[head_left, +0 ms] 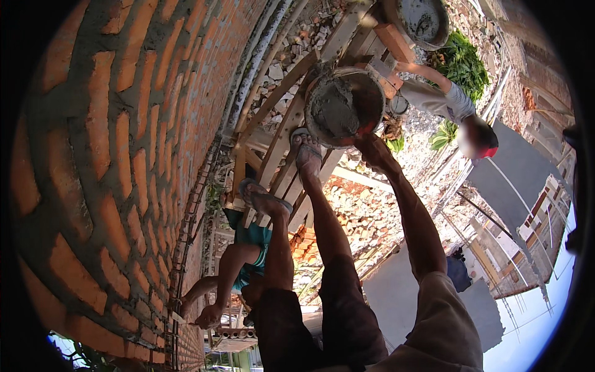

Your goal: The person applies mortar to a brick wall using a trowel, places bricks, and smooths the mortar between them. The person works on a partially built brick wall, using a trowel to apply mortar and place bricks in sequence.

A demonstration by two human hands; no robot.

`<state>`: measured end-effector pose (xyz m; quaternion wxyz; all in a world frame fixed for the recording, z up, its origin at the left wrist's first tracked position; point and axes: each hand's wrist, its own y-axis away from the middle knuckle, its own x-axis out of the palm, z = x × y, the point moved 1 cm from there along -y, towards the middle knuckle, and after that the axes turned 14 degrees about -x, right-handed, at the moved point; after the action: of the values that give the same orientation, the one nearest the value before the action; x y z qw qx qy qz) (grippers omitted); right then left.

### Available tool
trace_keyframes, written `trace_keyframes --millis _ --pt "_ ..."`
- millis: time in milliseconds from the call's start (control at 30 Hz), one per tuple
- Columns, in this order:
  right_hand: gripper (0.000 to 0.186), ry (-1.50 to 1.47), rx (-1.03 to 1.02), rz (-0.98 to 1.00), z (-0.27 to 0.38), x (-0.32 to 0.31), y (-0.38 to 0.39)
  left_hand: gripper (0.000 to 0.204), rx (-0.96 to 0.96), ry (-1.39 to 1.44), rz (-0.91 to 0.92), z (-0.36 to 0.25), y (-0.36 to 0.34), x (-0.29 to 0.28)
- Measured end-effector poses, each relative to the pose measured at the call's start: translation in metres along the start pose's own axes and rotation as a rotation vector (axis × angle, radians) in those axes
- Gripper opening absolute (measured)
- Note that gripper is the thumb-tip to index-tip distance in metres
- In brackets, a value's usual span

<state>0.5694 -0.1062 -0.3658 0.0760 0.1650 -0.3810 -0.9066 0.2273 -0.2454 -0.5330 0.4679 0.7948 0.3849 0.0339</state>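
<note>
Orange brick with grey joints makes the wall (pixel 124 186) at nine o'clock. Wooden planks (pixel 280 144) carry the person's sandalled feet (pixel 308 152), and broken rubble (pixel 279 77) covers the ground at twelve o'clock. The bucket (pixel 372 98) with wet mortar (pixel 334 108) is at one o'clock. At its rim, the right hand (pixel 376 153) has curled fingers; I cannot tell what they hold. The left hand is out of view.

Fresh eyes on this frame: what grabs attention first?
The orange brick wall with grey joints, sweeping down the left side. Next, the round mortar bucket above centre, the right hand at its lower-right edge. Then two sandalled feet on wooden planks, below and left of the bucket.
</note>
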Motion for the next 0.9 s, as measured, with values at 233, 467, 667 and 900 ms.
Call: trace_keyframes --millis 233,467,667,900 --pt "0.021 0.865 -0.275 -0.223 -0.003 -0.007 0.039 0.051 -0.066 -0.168 -0.010 -0.047 0.028 0.007" --pt "0.016 0.577 -0.503 -0.117 -0.032 0.029 -0.019 0.060 -0.067 -0.233 0.025 -0.097 0.043 -0.008" --pt "0.030 0.278 -0.175 -0.178 -0.023 0.015 0.030 0.068 0.108 -0.379 -0.033 -0.318 0.090 -0.140" --pt "0.035 0.144 -0.202 -0.411 0.053 0.038 0.122 0.062 0.915 -0.996 0.052 -0.590 0.162 -0.257"
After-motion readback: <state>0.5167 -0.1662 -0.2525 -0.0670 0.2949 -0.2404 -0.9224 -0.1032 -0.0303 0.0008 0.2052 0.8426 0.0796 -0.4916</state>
